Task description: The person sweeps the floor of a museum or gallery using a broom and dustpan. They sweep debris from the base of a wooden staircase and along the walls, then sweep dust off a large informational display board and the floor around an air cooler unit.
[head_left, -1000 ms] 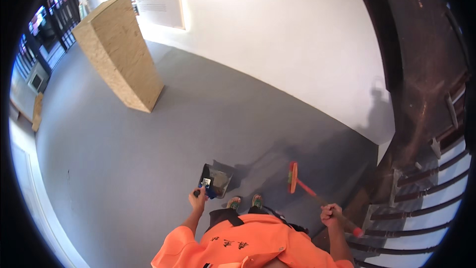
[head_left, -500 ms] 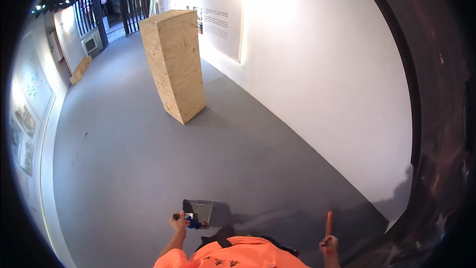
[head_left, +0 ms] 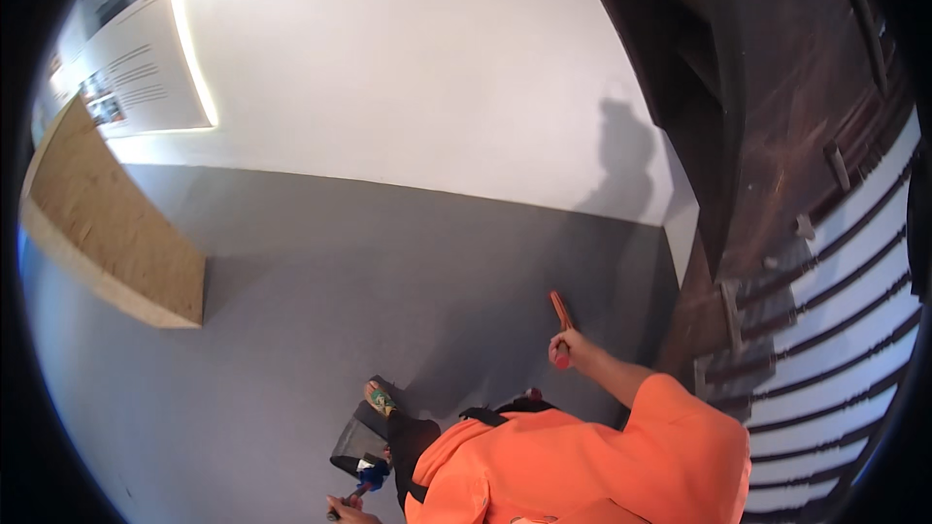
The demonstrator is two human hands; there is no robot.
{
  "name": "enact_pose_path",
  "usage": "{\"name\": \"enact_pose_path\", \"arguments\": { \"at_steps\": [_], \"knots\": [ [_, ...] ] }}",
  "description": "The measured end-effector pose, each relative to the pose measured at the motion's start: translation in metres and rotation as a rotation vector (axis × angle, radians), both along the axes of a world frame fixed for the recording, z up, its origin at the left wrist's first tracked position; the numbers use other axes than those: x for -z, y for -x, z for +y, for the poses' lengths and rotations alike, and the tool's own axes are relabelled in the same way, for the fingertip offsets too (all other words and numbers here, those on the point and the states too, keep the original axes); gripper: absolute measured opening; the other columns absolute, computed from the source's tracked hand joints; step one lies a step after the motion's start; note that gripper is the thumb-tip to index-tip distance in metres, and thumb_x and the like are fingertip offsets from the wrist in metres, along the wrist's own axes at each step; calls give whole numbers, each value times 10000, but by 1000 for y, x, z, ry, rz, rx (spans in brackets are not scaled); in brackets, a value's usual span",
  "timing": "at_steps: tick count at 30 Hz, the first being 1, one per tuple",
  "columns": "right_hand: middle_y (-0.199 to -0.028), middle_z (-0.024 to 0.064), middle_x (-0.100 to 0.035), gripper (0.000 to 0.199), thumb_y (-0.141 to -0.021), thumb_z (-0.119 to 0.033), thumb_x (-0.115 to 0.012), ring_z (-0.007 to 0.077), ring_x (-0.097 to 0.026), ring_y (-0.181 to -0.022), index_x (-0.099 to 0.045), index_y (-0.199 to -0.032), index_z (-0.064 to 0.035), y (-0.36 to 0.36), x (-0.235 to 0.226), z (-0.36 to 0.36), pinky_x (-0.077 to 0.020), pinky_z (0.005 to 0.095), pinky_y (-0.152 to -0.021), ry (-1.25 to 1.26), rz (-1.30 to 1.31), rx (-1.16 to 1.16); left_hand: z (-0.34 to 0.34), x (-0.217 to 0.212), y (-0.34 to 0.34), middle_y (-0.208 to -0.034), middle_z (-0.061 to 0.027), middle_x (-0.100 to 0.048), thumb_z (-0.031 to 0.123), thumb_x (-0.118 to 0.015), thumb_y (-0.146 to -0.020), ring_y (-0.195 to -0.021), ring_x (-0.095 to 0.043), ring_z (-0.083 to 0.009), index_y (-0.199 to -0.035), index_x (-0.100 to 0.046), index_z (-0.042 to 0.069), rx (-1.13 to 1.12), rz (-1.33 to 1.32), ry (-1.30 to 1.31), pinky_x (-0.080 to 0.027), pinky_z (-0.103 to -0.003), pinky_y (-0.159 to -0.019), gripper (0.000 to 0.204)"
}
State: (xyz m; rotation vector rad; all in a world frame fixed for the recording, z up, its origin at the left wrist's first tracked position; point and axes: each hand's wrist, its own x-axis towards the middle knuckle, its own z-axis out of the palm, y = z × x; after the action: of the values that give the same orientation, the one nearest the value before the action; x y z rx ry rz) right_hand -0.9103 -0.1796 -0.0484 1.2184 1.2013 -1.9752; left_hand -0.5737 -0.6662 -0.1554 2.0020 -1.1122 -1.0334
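Observation:
At the lower edge my left hand (head_left: 351,514) is closed round a dark handle that leads toward a grey dustpan (head_left: 351,437) by my leg. Something blue (head_left: 373,474) shows next to the handle, with a small white patch beside it; what these are I cannot make out. My right arm reaches out in front of me, and my right hand (head_left: 569,346) is wrapped round an orange-red stick (head_left: 558,309). The stick's far end points away over the grey floor, and its red near end shows below the fist. My sandalled foot (head_left: 380,396) is beside the dustpan.
A tall chipboard plinth (head_left: 116,223) stands on the grey floor (head_left: 320,281) at left. Ahead runs a white wall (head_left: 388,58) with a lit display panel (head_left: 146,68). At right are dark wooden stairs (head_left: 752,175) with a row of balusters (head_left: 825,359).
My view has swung right, so the plinth now lies at the left edge and the stairs' balusters have come in. Both hands keep hold of the dustpan and the stick.

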Motion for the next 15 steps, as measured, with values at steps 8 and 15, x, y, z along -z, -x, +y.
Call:
{"name": "enact_pose_path", "arguments": {
  "at_steps": [8, 15],
  "knots": [
    [-477, -46, -415, 139, -781, -92, -451, 87, -420, -399, -429, -645, -73, 39, -62, 43, -339, 250, -360, -66, 307, 124, -77, 22, 89, -590, -64, -511, 281, -699, -764, -449, -507, -147, -774, -511, 47, 251, 240, -95, -453, -257, -365, 301],
    [-489, -55, -417, 114, -792, -91, -454, 76, -428, -380, -428, -771, 17, 137, -129, 60, -321, 230, -336, -196, 530, 176, -138, 6, 168, -551, -45, -522, 354, -652, -819, -431, -498, -103, -760, -534, 47, 475, 324, -104, -435, -208, -371, 335]
  ]
}}
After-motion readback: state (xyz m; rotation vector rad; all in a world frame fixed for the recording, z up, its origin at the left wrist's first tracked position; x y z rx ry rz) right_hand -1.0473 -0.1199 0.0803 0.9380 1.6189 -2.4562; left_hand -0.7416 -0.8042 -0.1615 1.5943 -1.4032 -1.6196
